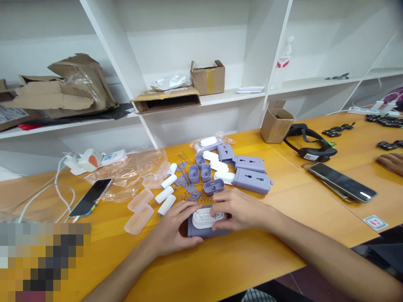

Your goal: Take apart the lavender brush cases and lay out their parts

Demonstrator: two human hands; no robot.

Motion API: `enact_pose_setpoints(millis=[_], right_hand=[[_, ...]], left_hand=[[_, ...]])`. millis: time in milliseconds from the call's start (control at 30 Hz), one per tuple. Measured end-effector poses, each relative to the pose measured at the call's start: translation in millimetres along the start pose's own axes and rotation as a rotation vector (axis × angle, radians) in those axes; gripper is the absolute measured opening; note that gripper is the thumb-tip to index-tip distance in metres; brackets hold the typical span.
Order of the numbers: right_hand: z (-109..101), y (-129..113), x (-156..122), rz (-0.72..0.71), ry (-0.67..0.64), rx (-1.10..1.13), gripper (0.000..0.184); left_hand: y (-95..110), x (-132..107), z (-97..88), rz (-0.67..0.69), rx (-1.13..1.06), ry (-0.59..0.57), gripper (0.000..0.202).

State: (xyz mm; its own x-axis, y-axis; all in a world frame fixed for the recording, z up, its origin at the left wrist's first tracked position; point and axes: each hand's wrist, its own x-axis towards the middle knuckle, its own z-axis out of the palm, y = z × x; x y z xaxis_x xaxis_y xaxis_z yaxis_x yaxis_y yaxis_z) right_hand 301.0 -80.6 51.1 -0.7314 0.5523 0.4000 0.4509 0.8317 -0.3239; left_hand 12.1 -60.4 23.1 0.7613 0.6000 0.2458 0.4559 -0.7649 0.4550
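Note:
My left hand (pixel 171 226) and my right hand (pixel 239 209) grip a lavender plastic housing (pixel 197 232) from both sides. A white bristled insert (pixel 203 219) sits in it, partly covered by my fingers. Just beyond my hands lie white cylindrical pieces (pixel 166 204) and peach translucent trays (pixel 139 218). Small lavender cups (pixel 206 172), tangled lavender clips with springs (pixel 185 180), and larger lavender housings (pixel 252 180) are spread farther back.
The parts lie on an orange wooden table (pixel 220 264) beside a smartphone (pixel 90 197) and plastic wrap (pixel 121 176). Another phone (pixel 342 181) and a headset (pixel 310 142) are to the right. A co-worker's hand (pixel 392 163) rests at the right edge. White shelves hold cardboard boxes (pixel 208 77).

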Motion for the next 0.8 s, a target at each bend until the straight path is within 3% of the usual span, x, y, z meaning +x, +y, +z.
enact_pose_setpoints(millis=[433,667,800], right_hand=[[-4,-6,0,0.009,-0.047,0.21,0.023],[-20,21,-20,0.133,0.058,0.327,0.027],[-17,18,-20,0.121,0.098,0.384,0.027]], left_hand=[[5,1,-6.7,-0.068,-0.129,-0.024,0.073],[0,0,-14.7,-0.155,-0.078,0.009,0.068],[1,1,-10.9,-0.129,-0.071,0.016,0.069]])
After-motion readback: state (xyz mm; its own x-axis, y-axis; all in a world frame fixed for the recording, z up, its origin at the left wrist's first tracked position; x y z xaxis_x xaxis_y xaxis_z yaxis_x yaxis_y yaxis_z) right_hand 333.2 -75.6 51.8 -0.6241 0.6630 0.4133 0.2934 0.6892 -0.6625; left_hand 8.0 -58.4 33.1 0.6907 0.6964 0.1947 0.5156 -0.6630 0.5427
